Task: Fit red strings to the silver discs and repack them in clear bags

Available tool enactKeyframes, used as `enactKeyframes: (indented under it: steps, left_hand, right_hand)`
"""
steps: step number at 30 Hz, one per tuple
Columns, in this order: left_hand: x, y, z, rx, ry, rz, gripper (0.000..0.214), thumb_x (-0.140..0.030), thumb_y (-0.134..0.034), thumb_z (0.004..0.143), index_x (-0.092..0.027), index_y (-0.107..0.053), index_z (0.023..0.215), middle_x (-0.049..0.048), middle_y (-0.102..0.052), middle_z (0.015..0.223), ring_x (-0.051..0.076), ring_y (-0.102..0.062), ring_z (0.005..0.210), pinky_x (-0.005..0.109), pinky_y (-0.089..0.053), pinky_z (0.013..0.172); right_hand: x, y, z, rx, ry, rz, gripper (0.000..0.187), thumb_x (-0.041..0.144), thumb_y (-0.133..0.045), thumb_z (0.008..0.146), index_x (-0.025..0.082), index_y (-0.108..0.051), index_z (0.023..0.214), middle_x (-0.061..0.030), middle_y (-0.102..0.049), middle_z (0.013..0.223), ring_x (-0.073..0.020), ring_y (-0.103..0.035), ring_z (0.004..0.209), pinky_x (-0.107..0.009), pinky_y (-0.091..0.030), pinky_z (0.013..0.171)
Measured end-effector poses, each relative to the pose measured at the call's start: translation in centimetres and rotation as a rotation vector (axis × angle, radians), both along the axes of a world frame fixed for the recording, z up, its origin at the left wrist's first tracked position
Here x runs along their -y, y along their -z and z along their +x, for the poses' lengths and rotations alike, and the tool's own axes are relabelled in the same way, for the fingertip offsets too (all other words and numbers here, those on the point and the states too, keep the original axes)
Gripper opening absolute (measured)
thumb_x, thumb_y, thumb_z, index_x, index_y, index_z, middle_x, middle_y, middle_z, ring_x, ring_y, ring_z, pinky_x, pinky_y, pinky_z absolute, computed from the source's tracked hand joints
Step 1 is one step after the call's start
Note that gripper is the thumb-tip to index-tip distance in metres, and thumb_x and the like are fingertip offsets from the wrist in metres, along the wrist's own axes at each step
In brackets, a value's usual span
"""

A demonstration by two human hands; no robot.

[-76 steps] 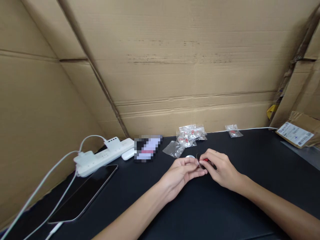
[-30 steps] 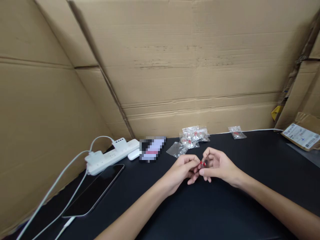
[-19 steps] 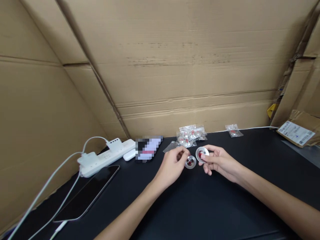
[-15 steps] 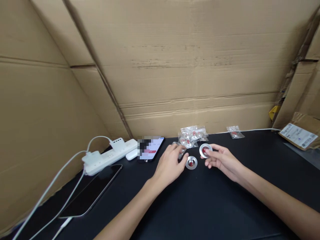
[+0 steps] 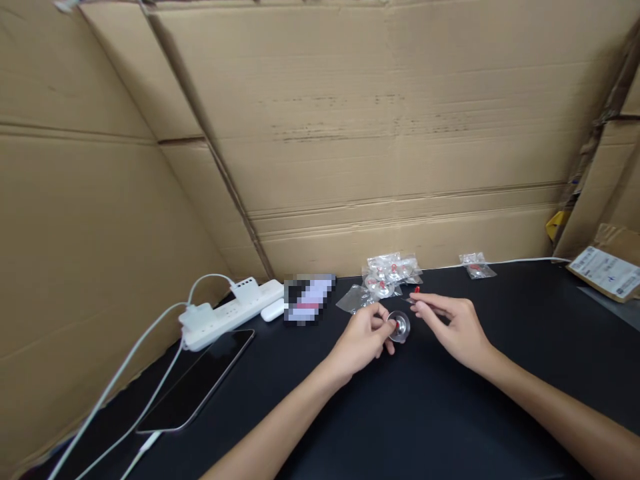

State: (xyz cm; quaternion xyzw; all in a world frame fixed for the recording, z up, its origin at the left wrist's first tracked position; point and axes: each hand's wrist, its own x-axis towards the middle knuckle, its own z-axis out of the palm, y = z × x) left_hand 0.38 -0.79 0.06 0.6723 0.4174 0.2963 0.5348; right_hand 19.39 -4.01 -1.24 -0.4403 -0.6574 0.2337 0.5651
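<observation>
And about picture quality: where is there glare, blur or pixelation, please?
In the head view, glints on the clear plastic bags and the disc in the left hand; pixelation over the phone; print on the white label unreadable.

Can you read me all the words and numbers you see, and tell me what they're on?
No words or numbers are clear enough to read.
White label on the cardboard package: print too small; a blue cross-like mark shows.
Pixelated screen: unreadable.
Cardboard wall: dark smudges, no readable letters.
</observation>
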Motion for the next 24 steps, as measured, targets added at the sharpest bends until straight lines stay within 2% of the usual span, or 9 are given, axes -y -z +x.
enactKeyframes:
  steps: [3, 7, 13, 19, 24]
  left_hand:
    - [0.45, -0.62, 0.36, 0.302, 0.052, -0.23, 0.024, -0.035, -0.063, 0.084, -0.017, -0.046, 0.083, 0.0075, -0.066, 0.08, 0.019, -0.067, 0.069, 0.026, -0.047, 0.057]
    - [0.91, -0.98, 0.41, 0.565, 0.127, -0.324, 0.021, -0.032, -0.063, 0.086, -0.015, -0.052, 0.086, 0.0084, -0.066, 0.085, 0.021, -0.068, 0.08, 0.036, -0.053, 0.077]
    - [1.09, -0.65, 0.64, 0.692, 0.111, -0.396, 0.018, -0.028, -0.065, 0.087, -0.012, -0.059, 0.092, 0.0088, -0.067, 0.093, 0.018, -0.068, 0.082, 0.036, -0.054, 0.085]
    - [0.99, -0.11, 0.72, 0.805, 0.068, -0.531, 0.026, -0.024, -0.071, 0.083, -0.011, -0.062, 0.104, 0.013, -0.068, 0.105, 0.026, -0.068, 0.095, 0.045, -0.049, 0.098]
    - [0.9, -0.03, 0.7, 0.847, 0.072, -0.539, 0.024, -0.021, -0.071, 0.082, -0.011, -0.065, 0.103, 0.0116, -0.068, 0.105, 0.024, -0.066, 0.101, 0.041, -0.047, 0.102]
  right_hand:
    - [0.53, -0.13, -0.05, 0.227, -0.01, 0.164, 0.027, 0.028, -0.061, 0.088, 0.025, -0.071, 0.113, -0.0058, -0.072, 0.109, -0.0262, -0.068, 0.1, -0.044, -0.055, 0.093]
    - [0.7, -0.08, 0.01, 0.327, -0.01, 0.241, 0.032, 0.026, -0.062, 0.088, 0.026, -0.067, 0.119, -0.0044, -0.071, 0.113, -0.0252, -0.068, 0.1, -0.043, -0.056, 0.091]
    - [0.82, -0.4, 0.19, 0.312, 0.0, 0.309, 0.034, 0.025, -0.065, 0.086, 0.029, -0.066, 0.12, -0.0027, -0.072, 0.109, -0.0233, -0.071, 0.093, -0.039, -0.059, 0.084]
    - [1.06, -0.55, -0.01, 0.314, -0.027, 0.313, 0.035, 0.021, -0.06, 0.089, 0.03, -0.065, 0.122, -0.0024, -0.071, 0.113, -0.0239, -0.069, 0.1, -0.04, -0.057, 0.089]
    - [1.04, -0.44, -0.24, 0.302, -0.015, 0.331, 0.035, 0.02, -0.061, 0.088, 0.03, -0.066, 0.12, -0.0022, -0.071, 0.111, -0.0244, -0.069, 0.1, -0.042, -0.057, 0.089]
